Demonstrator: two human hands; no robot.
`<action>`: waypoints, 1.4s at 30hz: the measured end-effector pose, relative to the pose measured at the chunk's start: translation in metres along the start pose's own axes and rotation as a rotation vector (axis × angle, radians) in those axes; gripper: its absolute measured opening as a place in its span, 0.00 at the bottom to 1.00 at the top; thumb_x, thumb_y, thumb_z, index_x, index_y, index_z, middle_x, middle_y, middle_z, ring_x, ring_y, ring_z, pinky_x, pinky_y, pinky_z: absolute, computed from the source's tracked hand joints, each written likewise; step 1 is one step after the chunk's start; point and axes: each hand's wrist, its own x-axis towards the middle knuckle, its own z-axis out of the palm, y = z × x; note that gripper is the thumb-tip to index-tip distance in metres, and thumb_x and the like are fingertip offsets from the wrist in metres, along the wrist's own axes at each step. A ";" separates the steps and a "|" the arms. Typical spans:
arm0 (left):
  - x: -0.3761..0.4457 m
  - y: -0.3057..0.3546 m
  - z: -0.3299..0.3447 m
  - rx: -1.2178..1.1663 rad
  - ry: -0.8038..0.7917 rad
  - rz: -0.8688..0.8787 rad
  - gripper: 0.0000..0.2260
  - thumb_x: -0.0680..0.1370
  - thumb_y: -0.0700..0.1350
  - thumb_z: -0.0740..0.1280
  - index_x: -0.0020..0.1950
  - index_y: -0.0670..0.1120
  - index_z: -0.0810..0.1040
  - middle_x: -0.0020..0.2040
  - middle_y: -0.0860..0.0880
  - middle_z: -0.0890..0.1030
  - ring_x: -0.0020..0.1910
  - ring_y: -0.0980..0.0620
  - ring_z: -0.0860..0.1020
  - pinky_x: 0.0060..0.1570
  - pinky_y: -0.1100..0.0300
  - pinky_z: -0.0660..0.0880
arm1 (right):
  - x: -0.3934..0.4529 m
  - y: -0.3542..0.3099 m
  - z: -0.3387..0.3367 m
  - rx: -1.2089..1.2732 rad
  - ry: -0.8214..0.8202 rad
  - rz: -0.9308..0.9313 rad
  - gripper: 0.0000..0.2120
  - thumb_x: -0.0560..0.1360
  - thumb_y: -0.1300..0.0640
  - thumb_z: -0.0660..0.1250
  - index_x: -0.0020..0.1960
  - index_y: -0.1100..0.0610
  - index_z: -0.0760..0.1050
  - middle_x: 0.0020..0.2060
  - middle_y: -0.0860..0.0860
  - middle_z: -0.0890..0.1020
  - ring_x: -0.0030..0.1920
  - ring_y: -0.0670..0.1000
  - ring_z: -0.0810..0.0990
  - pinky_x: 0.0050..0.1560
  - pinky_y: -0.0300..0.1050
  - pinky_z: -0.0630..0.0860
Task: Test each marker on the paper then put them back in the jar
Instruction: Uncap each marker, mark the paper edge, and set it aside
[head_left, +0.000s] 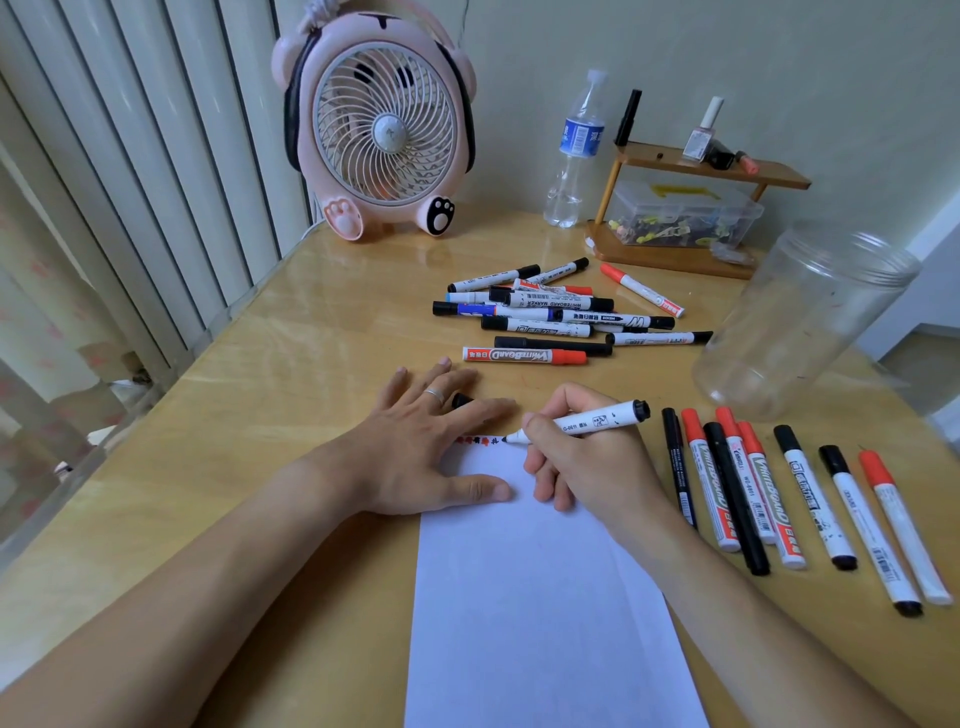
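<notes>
Grip was a writing pinch: right hand (582, 457), at centre of the frame, held a white-barrelled marker (587, 422) between thumb and curled fingers, tip down on the top edge of the paper (545, 597), beside a short row of red and dark test marks (480, 440). Left hand (431, 441) lay flat with fingers spread on the sheet's upper left corner, pinning it; a small black cap (461, 400) showed between its fingers, though whether it was gripped could not be told. Right of the paper, a row of tested-looking markers (769, 493) lay side by side, capped. Above centre sat a loose pile of markers (556, 312). Jar (800, 322), clear plastic, stood at right of frame, seemingly holding nothing. Judgement: testing was under way, no markers back in the jar. To do this stroke well, keep the left palm firm, make a short light mark clear of the previous ones, recap fully, then sort it into the row.
</notes>
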 end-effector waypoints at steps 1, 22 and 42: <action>0.000 0.000 0.000 -0.001 0.000 0.003 0.39 0.70 0.81 0.53 0.78 0.71 0.49 0.83 0.54 0.48 0.82 0.53 0.36 0.79 0.41 0.37 | 0.000 0.000 0.000 -0.001 0.000 -0.001 0.11 0.80 0.60 0.69 0.40 0.59 0.71 0.30 0.59 0.81 0.26 0.56 0.76 0.23 0.40 0.67; 0.001 0.000 0.000 -0.005 -0.006 0.001 0.41 0.67 0.82 0.49 0.78 0.70 0.50 0.83 0.53 0.48 0.82 0.53 0.37 0.79 0.42 0.36 | 0.000 -0.001 0.002 -0.011 0.029 0.003 0.10 0.79 0.61 0.68 0.41 0.60 0.72 0.31 0.60 0.81 0.25 0.56 0.76 0.23 0.41 0.67; 0.009 -0.011 0.004 -0.219 0.342 -0.037 0.19 0.83 0.54 0.57 0.73 0.55 0.75 0.64 0.53 0.73 0.67 0.50 0.67 0.66 0.48 0.65 | -0.002 -0.003 -0.002 0.018 0.028 0.043 0.11 0.79 0.60 0.65 0.38 0.57 0.69 0.29 0.56 0.78 0.23 0.54 0.72 0.25 0.39 0.64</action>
